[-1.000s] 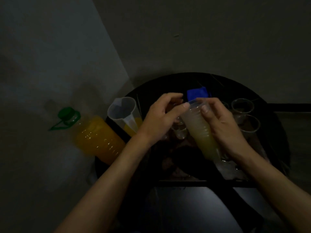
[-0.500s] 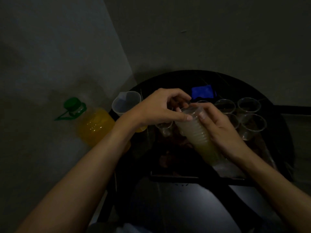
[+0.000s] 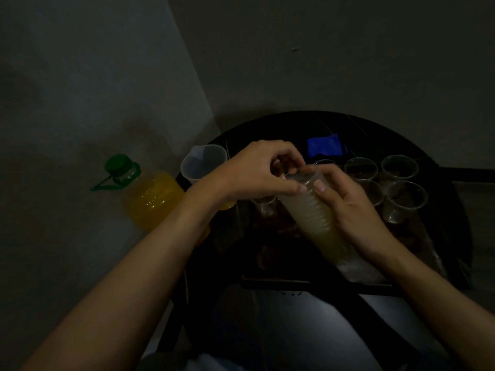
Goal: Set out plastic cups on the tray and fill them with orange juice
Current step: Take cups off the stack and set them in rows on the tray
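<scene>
Right hand (image 3: 356, 212) curls round the tilted stack of cups (image 3: 313, 218); left hand (image 3: 254, 172) pinches its top rim. Loose cups (image 3: 399, 167) stand just beyond the right fingers.

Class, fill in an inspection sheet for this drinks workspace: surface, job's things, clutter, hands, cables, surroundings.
Surface: round dark table, dark tray on it.
Job's things: stack of cups, tilted, held over the tray; empty cups stand at the right; juice bottle, green cap on, left of the table; jug at the table's left edge.
Clutter: blue thing at the back, kind unclear; wrapper at the stack's base.
Hands: left hand pinches the stack's top rim; right hand grips its side.
Cables: nothing seen.
Surroundings: plain walls meeting in a corner.
</scene>
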`<action>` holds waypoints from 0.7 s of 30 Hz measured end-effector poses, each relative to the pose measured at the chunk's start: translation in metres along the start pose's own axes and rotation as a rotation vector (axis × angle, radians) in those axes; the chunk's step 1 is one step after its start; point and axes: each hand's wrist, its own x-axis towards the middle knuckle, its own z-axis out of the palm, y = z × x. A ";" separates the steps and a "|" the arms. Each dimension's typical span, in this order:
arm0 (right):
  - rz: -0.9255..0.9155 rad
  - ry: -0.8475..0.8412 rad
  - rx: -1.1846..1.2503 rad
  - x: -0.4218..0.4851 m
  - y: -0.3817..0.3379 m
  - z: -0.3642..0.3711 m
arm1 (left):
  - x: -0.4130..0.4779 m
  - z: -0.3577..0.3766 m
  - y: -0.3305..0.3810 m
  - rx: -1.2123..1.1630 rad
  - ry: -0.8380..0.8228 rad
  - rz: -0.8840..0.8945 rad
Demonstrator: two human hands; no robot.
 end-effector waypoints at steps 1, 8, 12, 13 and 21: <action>-0.002 -0.003 -0.004 0.000 0.001 0.000 | 0.000 0.000 0.000 0.015 0.001 0.003; -0.013 -0.002 -0.041 0.000 0.008 0.000 | -0.002 0.000 0.004 0.044 0.028 0.014; -0.010 -0.011 -0.028 0.000 0.007 0.000 | -0.002 -0.002 0.005 0.032 0.018 -0.012; -0.006 -0.018 -0.024 0.000 0.007 -0.001 | -0.002 -0.003 0.005 0.032 0.012 -0.018; 0.010 0.025 -0.099 -0.003 0.020 -0.013 | -0.009 -0.042 0.003 -0.121 0.225 -0.011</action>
